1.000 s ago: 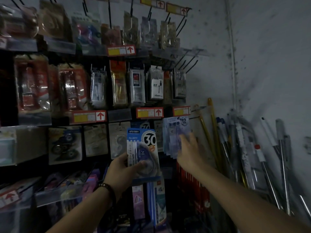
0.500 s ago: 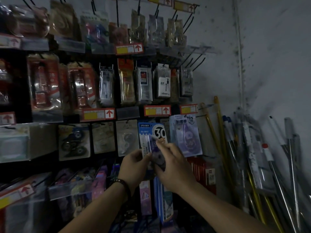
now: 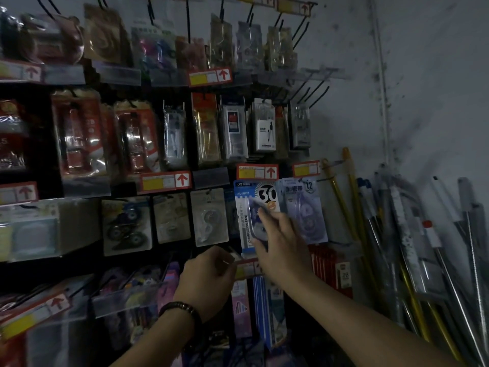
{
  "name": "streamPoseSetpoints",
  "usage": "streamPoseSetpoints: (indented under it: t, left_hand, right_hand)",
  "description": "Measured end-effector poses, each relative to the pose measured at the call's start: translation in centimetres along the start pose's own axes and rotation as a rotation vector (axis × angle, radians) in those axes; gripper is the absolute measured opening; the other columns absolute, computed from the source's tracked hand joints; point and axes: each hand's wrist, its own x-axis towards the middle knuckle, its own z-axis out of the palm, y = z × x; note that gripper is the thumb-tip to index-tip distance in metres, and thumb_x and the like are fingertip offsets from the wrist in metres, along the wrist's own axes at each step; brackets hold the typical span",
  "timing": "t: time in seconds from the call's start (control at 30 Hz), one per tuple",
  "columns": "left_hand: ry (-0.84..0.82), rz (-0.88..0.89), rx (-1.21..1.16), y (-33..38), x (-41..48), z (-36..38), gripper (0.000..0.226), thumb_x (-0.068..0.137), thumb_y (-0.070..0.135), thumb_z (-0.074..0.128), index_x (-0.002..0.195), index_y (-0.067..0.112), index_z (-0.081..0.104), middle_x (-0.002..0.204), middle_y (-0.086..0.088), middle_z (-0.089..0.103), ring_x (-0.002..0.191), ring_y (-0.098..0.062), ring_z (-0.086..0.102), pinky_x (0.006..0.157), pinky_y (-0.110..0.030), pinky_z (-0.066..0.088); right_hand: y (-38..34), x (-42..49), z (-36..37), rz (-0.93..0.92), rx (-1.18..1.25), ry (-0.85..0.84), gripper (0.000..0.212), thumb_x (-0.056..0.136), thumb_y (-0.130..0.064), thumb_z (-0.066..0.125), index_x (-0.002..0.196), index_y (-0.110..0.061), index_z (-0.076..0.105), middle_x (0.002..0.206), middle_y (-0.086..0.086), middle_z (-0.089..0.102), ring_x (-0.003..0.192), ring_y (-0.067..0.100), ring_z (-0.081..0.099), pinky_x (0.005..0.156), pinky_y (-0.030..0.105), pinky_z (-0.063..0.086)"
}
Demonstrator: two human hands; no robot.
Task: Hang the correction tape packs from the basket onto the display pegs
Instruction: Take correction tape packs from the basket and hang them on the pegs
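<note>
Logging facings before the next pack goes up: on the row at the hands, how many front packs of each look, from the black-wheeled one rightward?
Black-wheeled pack: 1
Beige pack: 1
Clear-dispenser pack: 1
Blue "30" pack: 1
Purple "12" pack: 1
Total: 5
Dark pack half hidden behind the blue one: not counted.

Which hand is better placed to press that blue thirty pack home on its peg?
Right hand: it touches the blue pack at the peg row; the left hand sits lower, off it.

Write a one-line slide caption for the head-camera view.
Right hand's straight fingers press the blue correction tape pack; left hand curls just below its lower corner.
</note>
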Motion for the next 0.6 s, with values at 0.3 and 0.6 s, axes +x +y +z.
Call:
streamPoseSetpoints:
  t: [0.3, 0.6]
  left_hand:
    - [-0.019, -0.017, 0.044, -0.5, 0.2, -0.8, 0.003, 0.092, 0.037, 0.070, 0.094, 0.038, 0.068, 0.087, 0.017, 0.071, 0.079, 0.003, 0.064, 0.066, -0.015, 0.047]
    - [-0.025, -0.013, 0.045, -1.4, -0.4, -1.4, 0.002, 0.093, 0.034, 0.070, 0.094, 0.033, 0.071, 0.087, 0.016, 0.071, 0.080, 0.000, 0.065, 0.061, -0.008, 0.040]
  right_hand:
    - [0.5, 2.0, -0.3, 0.020, -0.047, -0.068, 0.072, 0.101, -0.045, 0.061, 0.163, -0.027, 0.029, 0.148, -0.003, 0.035, 0.140, 0.022, 0.035, 0.108, 0.045, 0.049]
    - [0.3, 2.1, -1.4, -0.006, -0.076, -0.098, 0.069, 0.102, -0.050, 0.055, 0.163, -0.028, 0.030, 0.146, -0.002, 0.037, 0.140, 0.021, 0.034, 0.108, 0.041, 0.048]
